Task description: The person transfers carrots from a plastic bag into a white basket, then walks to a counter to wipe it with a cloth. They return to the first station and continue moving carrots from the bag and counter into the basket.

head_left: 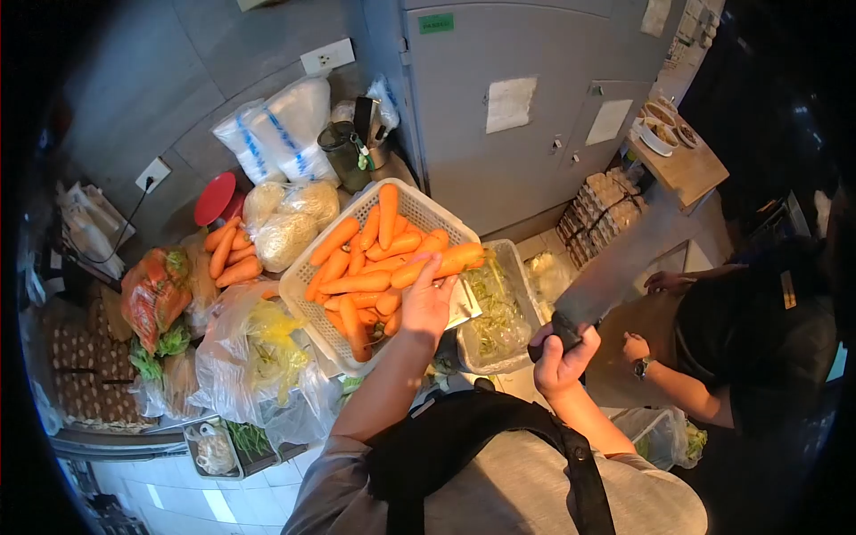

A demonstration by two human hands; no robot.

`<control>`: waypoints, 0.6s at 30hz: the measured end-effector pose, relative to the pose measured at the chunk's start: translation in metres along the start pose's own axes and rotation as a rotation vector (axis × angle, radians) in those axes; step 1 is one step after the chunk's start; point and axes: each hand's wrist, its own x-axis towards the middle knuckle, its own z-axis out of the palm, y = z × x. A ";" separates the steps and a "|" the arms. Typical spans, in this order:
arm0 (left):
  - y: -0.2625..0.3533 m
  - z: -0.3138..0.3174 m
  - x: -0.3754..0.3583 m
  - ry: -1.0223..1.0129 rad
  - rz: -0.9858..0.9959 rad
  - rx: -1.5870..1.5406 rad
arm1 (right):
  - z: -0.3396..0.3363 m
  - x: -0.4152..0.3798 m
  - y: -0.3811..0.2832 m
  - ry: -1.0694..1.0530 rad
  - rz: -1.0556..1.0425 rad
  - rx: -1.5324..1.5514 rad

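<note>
In the head view, my left hand [426,303] is closed around a carrot [462,258], above a white plastic basket [299,308] heaped with carrots [357,282]. My right hand [560,361] grips the black handle of a large wide-bladed kitchen knife [602,272]. Its blade points up and to the right, away from the basket, and is blurred. Just right of the basket stands a clear plastic tub [490,303] of green vegetable pieces. Part of a white board-like piece [465,305] shows between my left hand and the tub.
Left of the basket lie bagged vegetables [159,294], loose carrots [236,254], bags of pale noodle-like strands [290,223] and a yellow bag [275,343]. A co-worker [731,330] stands at right, close to the blade. Egg trays [602,214] are stacked by the grey cabinet [490,169].
</note>
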 end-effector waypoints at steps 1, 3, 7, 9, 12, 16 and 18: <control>-0.007 0.003 -0.001 -0.018 0.006 0.025 | 0.000 -0.002 0.003 -0.009 0.027 -0.023; -0.018 0.011 -0.007 -0.033 -0.028 0.050 | -0.004 -0.029 0.026 -0.163 0.361 -0.367; -0.030 0.027 -0.008 -0.123 -0.102 0.052 | -0.017 -0.073 0.051 -0.465 0.692 -0.557; -0.033 0.029 -0.016 -0.150 -0.112 0.029 | -0.025 -0.074 0.046 -0.458 0.761 -0.586; -0.018 0.025 -0.016 -0.046 -0.063 -0.019 | -0.033 -0.069 0.060 -0.441 0.705 -0.564; 0.039 0.013 -0.011 0.309 0.014 0.026 | -0.034 -0.058 0.054 -0.474 0.715 -0.536; 0.061 -0.011 -0.001 0.315 0.046 -0.005 | -0.034 -0.063 0.058 -0.502 0.698 -0.539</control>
